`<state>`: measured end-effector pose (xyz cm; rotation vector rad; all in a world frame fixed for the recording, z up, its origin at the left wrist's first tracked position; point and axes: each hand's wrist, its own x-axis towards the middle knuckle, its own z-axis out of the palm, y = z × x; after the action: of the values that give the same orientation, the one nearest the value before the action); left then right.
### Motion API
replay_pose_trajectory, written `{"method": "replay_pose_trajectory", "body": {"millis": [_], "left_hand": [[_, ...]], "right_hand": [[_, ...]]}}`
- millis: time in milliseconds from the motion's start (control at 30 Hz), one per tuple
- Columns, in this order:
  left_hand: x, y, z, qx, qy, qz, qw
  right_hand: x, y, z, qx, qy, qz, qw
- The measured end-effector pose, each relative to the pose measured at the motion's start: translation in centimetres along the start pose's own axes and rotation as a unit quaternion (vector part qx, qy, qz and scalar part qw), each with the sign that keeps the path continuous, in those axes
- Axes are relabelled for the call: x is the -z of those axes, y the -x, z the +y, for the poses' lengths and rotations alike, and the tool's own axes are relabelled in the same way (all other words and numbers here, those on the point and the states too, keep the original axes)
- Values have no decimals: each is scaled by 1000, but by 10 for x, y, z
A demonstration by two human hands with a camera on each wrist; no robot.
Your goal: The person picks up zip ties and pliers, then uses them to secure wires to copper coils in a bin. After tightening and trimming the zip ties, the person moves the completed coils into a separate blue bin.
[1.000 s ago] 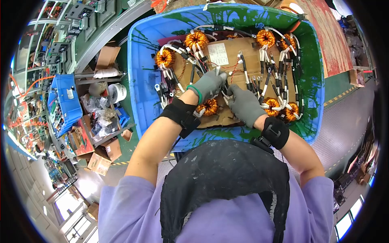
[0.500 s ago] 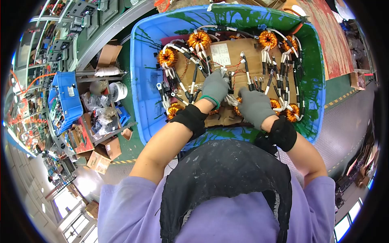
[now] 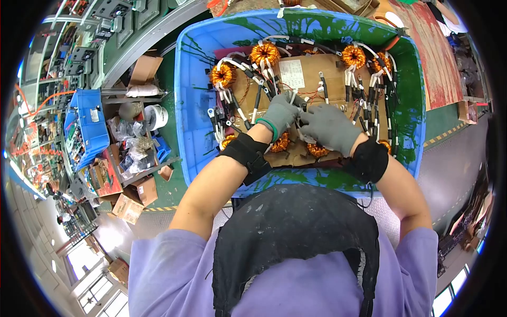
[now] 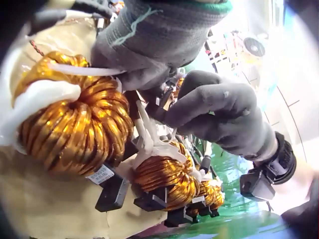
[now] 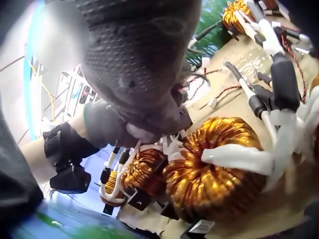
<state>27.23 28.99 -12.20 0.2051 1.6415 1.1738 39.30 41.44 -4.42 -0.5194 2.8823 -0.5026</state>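
In the head view, my left hand (image 3: 280, 114), in a grey glove with a green cuff, reaches over the middle of the blue bin (image 3: 193, 105). Its fingers pinch white-sleeved leads above a copper-wound ring coil (image 3: 281, 142). My right hand (image 3: 331, 128), gloved likewise, is close beside it, over another ring coil (image 3: 317, 150). In the left wrist view its curled fingers hold the black-sleeved end of the white leads (image 4: 145, 130). That view also has a large coil (image 4: 75, 119) under my left hand. The gloves hide most of the lead ends.
More coils, such as one at back left (image 3: 223, 75) and one at back right (image 3: 353, 56), lie along the bin's sides with black-and-white leads. Cardboard (image 3: 317, 66) with a white label (image 3: 292, 73) lines the bottom. Left of the bin stands a shelf with a white bucket (image 3: 157, 117).
Half a second ago my hands were further apart; my right hand has since moved up and inward to my left. The coil by my right hand now shows lower, below the fingers.
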Motion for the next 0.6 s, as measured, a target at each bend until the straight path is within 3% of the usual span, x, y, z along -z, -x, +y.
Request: {"method": "replay_pose_trajectory", "body": {"millis": [67, 133, 167, 200, 267, 400, 467, 500, 567, 600], "left_hand": [[-1, 10, 12, -11, -27, 16, 999], [0, 14, 15, -12, -3, 0, 1000], [3, 13, 15, -13, -2, 0, 1000], [6, 11, 14, 1, 6, -33, 999], [8, 18, 24, 15, 14, -67, 998], [6, 27, 38, 32, -30, -92, 995], [6, 30, 38, 42, -48, -88, 994], [8, 33, 35, 12, -36, -101, 994], [10, 35, 32, -18, -23, -113, 993], [11, 34, 31, -18, -17, -119, 993]], "right_hand": [[-2, 3, 17, 20, 13, -1, 1000], [-9, 13, 31, -57, 112, 9, 992], [-9, 17, 36, -112, 79, -6, 991], [-11, 18, 35, -111, 79, -7, 991], [-13, 20, 28, -198, -97, 142, 965], [-14, 4, 5, -208, -226, 217, 926], [-26, -3, 4, -309, -479, 256, 781], [-29, -4, 7, -309, -479, 256, 781], [-34, -4, 15, -342, -570, 232, 710], [-35, -3, 16, -341, -570, 231, 711]]}}
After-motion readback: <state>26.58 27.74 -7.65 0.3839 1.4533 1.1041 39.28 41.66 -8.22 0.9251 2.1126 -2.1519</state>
